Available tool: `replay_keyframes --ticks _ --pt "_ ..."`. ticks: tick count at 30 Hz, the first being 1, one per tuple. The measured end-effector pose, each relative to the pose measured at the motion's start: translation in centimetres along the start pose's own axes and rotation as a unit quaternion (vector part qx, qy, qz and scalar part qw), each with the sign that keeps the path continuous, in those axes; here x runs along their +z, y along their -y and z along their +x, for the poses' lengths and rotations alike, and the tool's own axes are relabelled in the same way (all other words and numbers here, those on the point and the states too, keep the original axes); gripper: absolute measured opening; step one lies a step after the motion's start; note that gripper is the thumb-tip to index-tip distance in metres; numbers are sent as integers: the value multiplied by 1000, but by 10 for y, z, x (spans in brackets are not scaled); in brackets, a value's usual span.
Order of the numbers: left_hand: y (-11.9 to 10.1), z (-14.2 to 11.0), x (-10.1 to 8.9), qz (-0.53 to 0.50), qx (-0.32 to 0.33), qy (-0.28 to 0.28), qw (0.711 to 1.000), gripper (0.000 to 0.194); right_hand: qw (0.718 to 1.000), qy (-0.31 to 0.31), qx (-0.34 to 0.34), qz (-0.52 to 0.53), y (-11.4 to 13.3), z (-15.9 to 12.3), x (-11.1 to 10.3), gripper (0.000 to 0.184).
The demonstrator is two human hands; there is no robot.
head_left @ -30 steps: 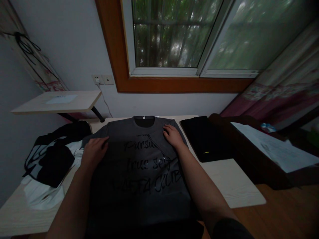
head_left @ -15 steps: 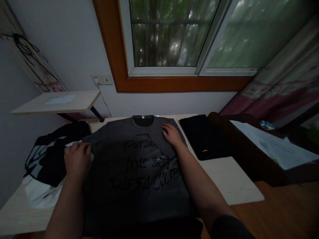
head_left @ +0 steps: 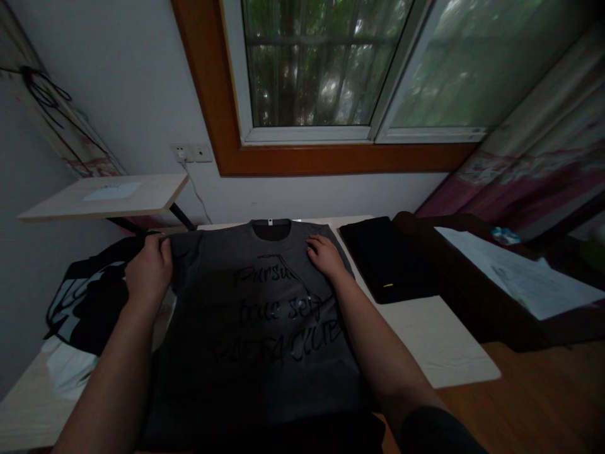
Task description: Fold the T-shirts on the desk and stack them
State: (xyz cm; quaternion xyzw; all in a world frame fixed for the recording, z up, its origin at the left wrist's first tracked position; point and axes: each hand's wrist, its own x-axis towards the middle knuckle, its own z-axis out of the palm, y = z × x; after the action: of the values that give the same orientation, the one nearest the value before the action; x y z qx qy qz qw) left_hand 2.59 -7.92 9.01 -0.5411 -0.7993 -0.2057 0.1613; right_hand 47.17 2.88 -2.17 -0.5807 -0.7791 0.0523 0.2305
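Observation:
A dark grey T-shirt point(head_left: 274, 334) with black lettering lies spread face up on the table, its collar toward the wall. My left hand point(head_left: 150, 268) pinches the end of the left-side sleeve, fingers closed on the cloth and the sleeve drawn outward. On the shirt's upper right chest, near the shoulder, my right hand point(head_left: 325, 253) rests with its fingers lying on the fabric. The shirt's lower hem is dark and hard to make out.
Black-and-white clothes point(head_left: 89, 299) are heaped at the left under a small raised shelf point(head_left: 108, 195). Folded black clothing point(head_left: 387, 258) lies on the pale table point(head_left: 439, 340) at the right. Beyond it a white sheet point(head_left: 510, 268) rests on dark furniture. A window is behind.
My left hand has moved up and away from me, taking the sleeve with it, so the sleeve now stretches straighter to the side. My right hand has stayed in place.

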Motion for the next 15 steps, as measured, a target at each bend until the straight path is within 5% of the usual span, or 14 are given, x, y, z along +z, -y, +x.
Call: replay_keyframes --ticks 5,9,11,13,15 --pt "-33 17 -8 4 45 25 999 45 1000 -6 -2 0 2 0 -1 39" --pt "-60 22 -9 -163 79 91 979 38 1000 -13 -4 10 2 0 -2 38" --pt "-71 20 -6 -325 89 178 924 42 1000 -17 -6 14 2 0 -1 38" --pt "-77 15 -3 -463 94 272 838 51 1000 -19 -7 16 1 0 -1 37" --pt "-77 11 -1 -532 97 311 782 54 1000 -18 -7 15 1 0 -1 37"
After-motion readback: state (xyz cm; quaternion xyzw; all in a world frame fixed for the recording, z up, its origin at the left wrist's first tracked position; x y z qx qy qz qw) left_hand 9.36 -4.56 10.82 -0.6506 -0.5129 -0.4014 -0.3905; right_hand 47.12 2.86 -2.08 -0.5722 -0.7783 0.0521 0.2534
